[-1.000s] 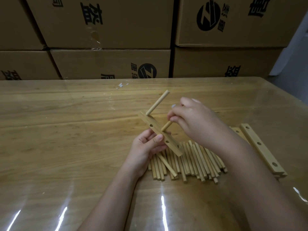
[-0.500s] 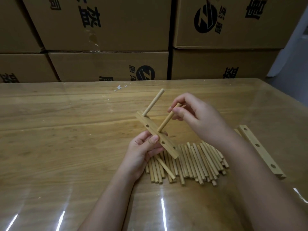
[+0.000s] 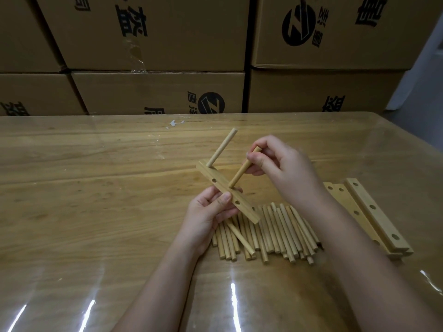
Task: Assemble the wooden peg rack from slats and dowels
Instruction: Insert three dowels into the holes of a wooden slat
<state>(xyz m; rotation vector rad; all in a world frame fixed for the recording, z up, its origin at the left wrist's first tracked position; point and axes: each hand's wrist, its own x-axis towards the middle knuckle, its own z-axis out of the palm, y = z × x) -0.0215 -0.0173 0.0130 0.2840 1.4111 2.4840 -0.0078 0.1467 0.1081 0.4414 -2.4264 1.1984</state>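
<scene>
Right hand [image 3: 285,171] shifted to top end of round pale wooden dowel [image 3: 239,174], fingers pinching it; lower end meets flat drilled wooden slat [image 3: 248,212] just beyond gripping thumb of left hand [image 3: 208,214].

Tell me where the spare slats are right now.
In the head view, the spare slats lie stacked on the right of the table, beside the dowel pile.

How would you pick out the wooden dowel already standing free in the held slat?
Over the glossy wooden table, the left hand grips a pale drilled wooden slat. The far-end round dowel stands in it untouched, whereas the right hand pinches its neighbouring dowel.
</scene>
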